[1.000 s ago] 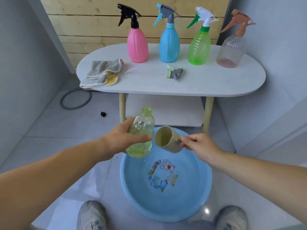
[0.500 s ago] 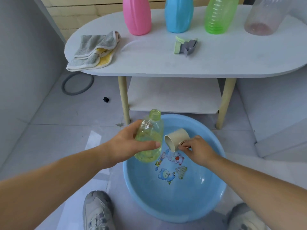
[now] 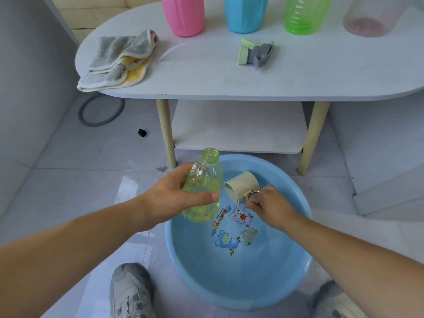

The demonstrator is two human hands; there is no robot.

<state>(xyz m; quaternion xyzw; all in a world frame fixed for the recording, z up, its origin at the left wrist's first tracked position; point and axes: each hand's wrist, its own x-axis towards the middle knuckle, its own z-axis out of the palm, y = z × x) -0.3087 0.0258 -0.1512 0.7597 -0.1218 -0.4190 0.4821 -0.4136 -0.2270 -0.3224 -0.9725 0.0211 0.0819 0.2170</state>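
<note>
My left hand (image 3: 174, 200) grips an uncapped, clear yellow-green bottle (image 3: 205, 180), held tilted over the left rim of a blue basin (image 3: 286, 271) on the floor. Right beside the bottle, my right hand (image 3: 271, 206) pinches the handle of a beige cup (image 3: 241, 184). The cup lies tipped with its mouth facing down-left, low inside the basin. Cartoon stickers mark the basin's bottom.
A white oval table (image 3: 206, 76) stands behind the basin, carrying pink (image 3: 183, 14), blue (image 3: 246, 12), green (image 3: 306, 14) and clear (image 3: 367, 17) spray bottles, a loose spray head (image 3: 255, 53) and a folded grey-yellow cloth (image 3: 119, 60). My shoes (image 3: 130, 292) flank the basin. A grey ring (image 3: 101, 111) lies on the tiles.
Both hands have dropped lower toward the basin, and the view has tilted down and closer. The cup has tipped from facing left to mouth-down inside the basin.
</note>
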